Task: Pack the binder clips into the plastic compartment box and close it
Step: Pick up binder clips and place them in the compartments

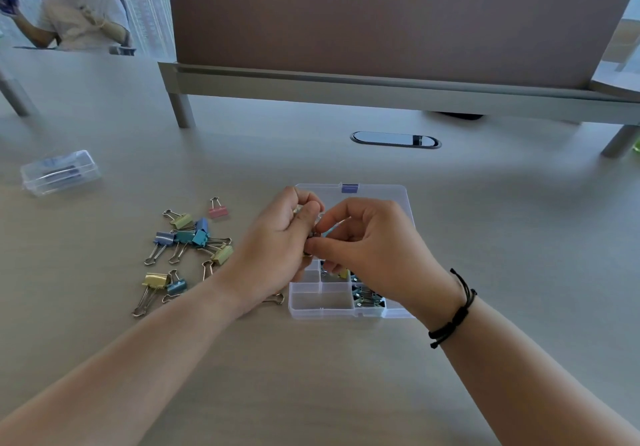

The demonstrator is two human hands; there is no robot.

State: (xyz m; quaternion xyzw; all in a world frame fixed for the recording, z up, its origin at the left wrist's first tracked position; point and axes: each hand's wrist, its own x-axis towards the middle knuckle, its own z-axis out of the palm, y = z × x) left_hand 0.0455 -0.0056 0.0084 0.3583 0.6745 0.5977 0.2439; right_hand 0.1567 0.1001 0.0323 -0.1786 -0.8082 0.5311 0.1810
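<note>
Head view: the left hand (277, 238) and right hand (372, 248) meet above the open compartment box (320, 303), fingers pinched together on one binder clip (317, 234), mostly hidden between them. Loose binder clips (187, 238) lie at nine o'clock of the box; bare table (519, 220) lies at three o'clock.

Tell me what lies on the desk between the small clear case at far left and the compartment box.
In the head view, loose binder clips lie scattered between the clear case and the compartment box; the pink clip lies farthest back.
</note>
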